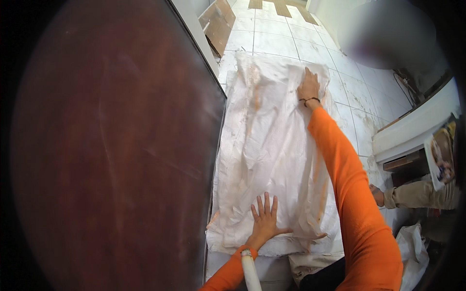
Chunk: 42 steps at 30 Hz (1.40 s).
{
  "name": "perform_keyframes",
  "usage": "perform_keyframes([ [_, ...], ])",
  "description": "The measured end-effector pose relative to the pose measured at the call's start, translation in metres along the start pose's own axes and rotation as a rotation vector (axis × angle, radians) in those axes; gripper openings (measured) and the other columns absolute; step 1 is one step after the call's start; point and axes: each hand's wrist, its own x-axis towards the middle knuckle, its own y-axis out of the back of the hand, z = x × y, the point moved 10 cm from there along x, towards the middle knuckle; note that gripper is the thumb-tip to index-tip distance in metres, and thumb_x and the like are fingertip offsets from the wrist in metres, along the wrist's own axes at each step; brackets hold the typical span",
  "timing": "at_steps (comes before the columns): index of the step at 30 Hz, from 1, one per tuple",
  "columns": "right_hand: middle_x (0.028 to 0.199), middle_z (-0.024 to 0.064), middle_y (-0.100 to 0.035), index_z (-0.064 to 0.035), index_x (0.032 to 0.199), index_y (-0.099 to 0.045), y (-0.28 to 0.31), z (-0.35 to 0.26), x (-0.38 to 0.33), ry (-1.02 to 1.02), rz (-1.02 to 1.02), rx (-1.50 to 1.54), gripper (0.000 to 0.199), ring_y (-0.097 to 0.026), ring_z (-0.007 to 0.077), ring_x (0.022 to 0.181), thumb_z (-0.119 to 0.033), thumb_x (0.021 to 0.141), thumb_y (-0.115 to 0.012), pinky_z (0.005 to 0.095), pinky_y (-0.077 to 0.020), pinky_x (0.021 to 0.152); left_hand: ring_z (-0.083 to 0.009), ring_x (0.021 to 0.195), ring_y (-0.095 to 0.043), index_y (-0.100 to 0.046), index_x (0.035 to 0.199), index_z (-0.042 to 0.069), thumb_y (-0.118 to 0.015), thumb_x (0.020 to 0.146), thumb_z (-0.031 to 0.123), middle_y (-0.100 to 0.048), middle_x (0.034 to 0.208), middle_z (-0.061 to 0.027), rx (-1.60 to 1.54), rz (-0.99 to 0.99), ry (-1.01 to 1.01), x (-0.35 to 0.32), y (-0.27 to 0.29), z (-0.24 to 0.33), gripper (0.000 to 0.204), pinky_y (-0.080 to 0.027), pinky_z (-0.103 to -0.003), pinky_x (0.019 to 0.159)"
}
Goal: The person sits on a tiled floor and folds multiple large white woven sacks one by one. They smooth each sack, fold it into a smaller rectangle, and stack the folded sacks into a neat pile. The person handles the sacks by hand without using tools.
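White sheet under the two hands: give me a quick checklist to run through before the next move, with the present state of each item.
1. Left hand flat on the white sheet, near end: ok, fingers spread.
2. Right hand on the sheet, far end: ok.
3. Sheet smooth: not ok, creases run along it.
4. Sheet's left edge free of the brown panel: cannot tell, the panel may hide it.
5. Trouser leg off the sheet: ok, it is to the right.

The person is wearing long sleeves (349, 186) of bright, plain orange, which are reaching to the wrists. A thin dark bracelet (309, 100) is circling the right wrist, beside the bare right hand (308, 87). The left hand (264, 226) is also showing bare.
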Motion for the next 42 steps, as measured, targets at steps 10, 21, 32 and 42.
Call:
perform_keyframes([
  [10,0.158,0.0283,-0.016,-0.011,0.156,-0.021,-0.02,-0.196,-0.174,0.351,-0.373,0.072,0.101,-0.008,0.0514,0.146,-0.071,0.082,-0.054,0.067,-0.0075,0.114,-0.0556,0.144,0.008,-0.009,0.153,-0.004,-0.073,0.056,0.08,0.002,0.158,-0.0338,0.033,0.067,-0.033,-0.004,0.004,0.008,0.144,0.0,-0.075,0.106],
  [21,0.158,0.025,-0.019,-0.0154,0.153,-0.03,-0.093,-0.168,-0.115,0.244,-0.732,0.007,0.09,-0.016,0.0447,0.146,-0.067,0.084,-0.055,0.0654,-0.0215,0.112,-0.0543,0.145,0.003,-0.014,0.154,-0.002,-0.076,0.053,0.078,-0.002,0.159,-0.0317,0.038,-0.002,0.027,-0.001,0.002,0.001,0.143,-0.005,-0.075,0.106],
  [32,0.153,0.0237,-0.031,0.0032,0.146,-0.033,0.112,-0.082,-0.305,0.476,-0.636,-0.251,0.083,-0.025,0.0381,0.145,-0.039,0.085,-0.069,0.0534,-0.0228,0.117,-0.0487,0.147,-0.002,-0.036,0.151,0.012,-0.063,0.088,0.049,-0.015,0.161,-0.0199,0.319,0.369,0.178,-0.017,0.135,-0.023,0.078,-0.002,-0.067,0.114],
  [42,0.16,0.0225,-0.014,-0.0054,0.155,-0.02,0.04,0.026,-0.344,0.379,-0.566,-0.308,0.088,-0.013,0.0384,0.149,-0.062,0.093,-0.045,0.0493,-0.011,0.121,-0.0512,0.146,-0.004,-0.031,0.152,0.007,-0.058,0.093,0.046,-0.011,0.161,-0.024,0.329,0.438,0.14,-0.009,0.108,-0.101,0.075,-0.006,-0.062,0.116],
])
